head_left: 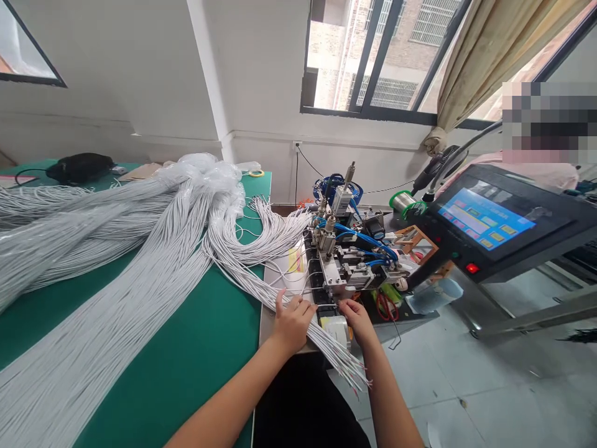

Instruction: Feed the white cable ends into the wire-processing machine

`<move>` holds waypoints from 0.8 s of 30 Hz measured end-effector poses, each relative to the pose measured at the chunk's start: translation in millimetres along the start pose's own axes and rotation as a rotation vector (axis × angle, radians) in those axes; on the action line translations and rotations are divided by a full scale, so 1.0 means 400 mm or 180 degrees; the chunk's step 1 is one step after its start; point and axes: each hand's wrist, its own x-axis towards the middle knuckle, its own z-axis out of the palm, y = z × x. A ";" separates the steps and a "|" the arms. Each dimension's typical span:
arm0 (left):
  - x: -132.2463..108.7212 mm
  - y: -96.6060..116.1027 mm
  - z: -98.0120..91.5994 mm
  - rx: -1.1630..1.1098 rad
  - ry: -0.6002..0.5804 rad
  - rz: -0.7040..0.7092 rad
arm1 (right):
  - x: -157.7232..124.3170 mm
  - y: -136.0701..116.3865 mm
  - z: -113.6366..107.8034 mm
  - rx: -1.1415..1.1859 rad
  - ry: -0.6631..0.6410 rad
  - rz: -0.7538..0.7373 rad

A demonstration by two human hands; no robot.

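Observation:
My left hand rests over a bundle of thin white cables, its thumb raised and its fingertips closed on one white cable. That cable runs across to my right hand, whose thumb and fingers pinch its other end at the front of a bench machine. The machine carries metal cylinders and blue air hoses. A few single cables lie sideways along its left edge. Below my fingers, the cable bundle passes beside a roll of white tape, its loose ends hanging toward me.
Large bundles of white cables, partly wrapped in plastic, spread over the green table. At right stand a touchscreen panel, a solder wire spool, red-handled scissors and a clear plastic container. A person sits behind the panel.

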 end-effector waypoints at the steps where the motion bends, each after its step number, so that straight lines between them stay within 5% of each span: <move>1: 0.000 0.000 -0.001 -0.0016 -0.0004 -0.0009 | -0.010 -0.007 -0.005 -0.0166 0.0081 -0.0081; 6: -0.001 -0.001 -0.007 -0.0085 -0.0055 -0.0054 | -0.104 -0.054 -0.056 -0.1147 0.0342 -0.0354; 13: -0.004 -0.002 -0.005 -0.0101 -0.0151 -0.0063 | -0.240 -0.107 -0.082 -0.1767 -0.0259 -0.0519; 24: 0.001 -0.004 0.002 -0.0012 0.0007 -0.0062 | -0.249 -0.109 -0.043 -0.2203 -0.0503 -0.0891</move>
